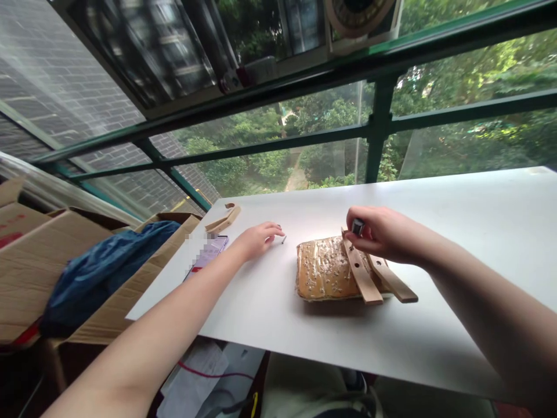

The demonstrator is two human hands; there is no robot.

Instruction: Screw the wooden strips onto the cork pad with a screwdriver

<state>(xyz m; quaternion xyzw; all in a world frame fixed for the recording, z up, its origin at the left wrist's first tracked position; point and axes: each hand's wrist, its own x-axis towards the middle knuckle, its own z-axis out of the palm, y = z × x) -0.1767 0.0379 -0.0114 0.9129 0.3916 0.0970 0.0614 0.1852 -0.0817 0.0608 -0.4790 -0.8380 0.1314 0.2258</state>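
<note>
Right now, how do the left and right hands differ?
The left hand is beside a small metal pin; the right hand is at the wooden strips. The left hand's fingers reach outward, contact with the pin unclear, while the right hand's fingers curl around a dark cylindrical object. Both are bare and over the white table.

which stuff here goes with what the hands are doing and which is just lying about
Seemingly in use:
- dark-handled tool, in the right hand
- holed wooden strips
- film-wrapped block beneath them
- small metal piece by the left hand
- perhaps the far-left wooden piece

Apparently lying about:
- purple item
- cardboard boxes
- crumpled blue material
</note>
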